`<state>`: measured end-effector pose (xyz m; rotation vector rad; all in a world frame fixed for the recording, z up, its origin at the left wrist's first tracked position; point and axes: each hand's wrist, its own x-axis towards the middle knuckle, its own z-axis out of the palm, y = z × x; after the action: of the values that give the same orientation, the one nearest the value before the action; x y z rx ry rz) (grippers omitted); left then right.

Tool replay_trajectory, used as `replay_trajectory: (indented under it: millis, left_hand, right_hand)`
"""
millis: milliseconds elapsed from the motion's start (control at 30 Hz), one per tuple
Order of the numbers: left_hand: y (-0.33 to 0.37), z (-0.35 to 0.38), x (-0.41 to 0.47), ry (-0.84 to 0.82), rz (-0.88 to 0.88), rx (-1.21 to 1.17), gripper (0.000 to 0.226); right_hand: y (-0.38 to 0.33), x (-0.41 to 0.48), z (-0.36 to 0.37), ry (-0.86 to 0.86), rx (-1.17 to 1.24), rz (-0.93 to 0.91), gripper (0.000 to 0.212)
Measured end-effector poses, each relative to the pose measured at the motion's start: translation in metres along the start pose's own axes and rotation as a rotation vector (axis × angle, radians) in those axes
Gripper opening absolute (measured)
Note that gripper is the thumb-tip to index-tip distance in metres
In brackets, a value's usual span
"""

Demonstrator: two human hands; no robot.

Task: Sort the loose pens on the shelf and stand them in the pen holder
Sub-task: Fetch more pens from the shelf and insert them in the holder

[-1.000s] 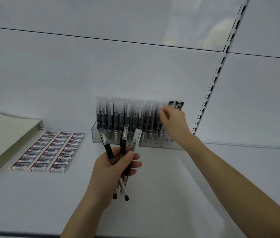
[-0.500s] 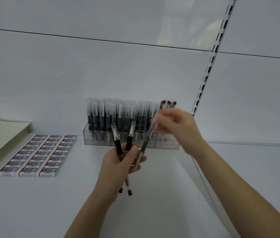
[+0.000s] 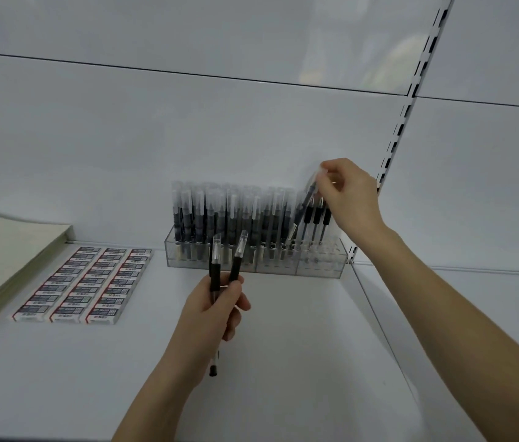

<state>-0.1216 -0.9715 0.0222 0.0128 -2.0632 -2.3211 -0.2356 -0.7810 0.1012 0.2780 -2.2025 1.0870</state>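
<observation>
A clear plastic pen holder point(image 3: 322, 267) stands against the shelf's back wall, with several capped black pens point(image 3: 236, 215) upright in it. My left hand point(image 3: 212, 309) grips two black pens point(image 3: 215, 266) with clear caps, caps pointing up, in front of the holder. My right hand point(image 3: 349, 194) pinches the capped top of one pen point(image 3: 303, 210), which leans tilted over the right part of the holder, its lower end down among the standing pens. The holder's far right cells look unfilled.
Three rows of boxed erasers point(image 3: 87, 282) lie on the white shelf point(image 3: 283, 362) to the left. A stack of pale paper point(image 3: 3, 250) sits at the far left. A slotted upright rail point(image 3: 404, 119) runs up the back wall right of the holder.
My right hand took one pen from the left hand's bunch and carried it up and right to the holder. The left hand now holds two pens instead of three.
</observation>
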Motion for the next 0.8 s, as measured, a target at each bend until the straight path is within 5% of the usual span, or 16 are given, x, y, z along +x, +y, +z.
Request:
replay_trajectory:
  millis: [433,567,800]
  left_hand:
    - [0.004,0.003,0.002,0.011,0.029,-0.067,0.005]
    - [0.007,0.006,0.004,0.011,0.036,-0.104,0.005]
    - [0.004,0.026,0.006,-0.083,0.013,-0.108,0.005]
  right_hand:
    - [0.008,-0.024,0.015,-0.161,-0.096,0.151,0.039]
    - [-0.001,-0.045,0.001,0.024,0.172,0.175,0.020]
    - [-0.010,-0.087,-0.009,-0.279,0.536,0.357,0.007]
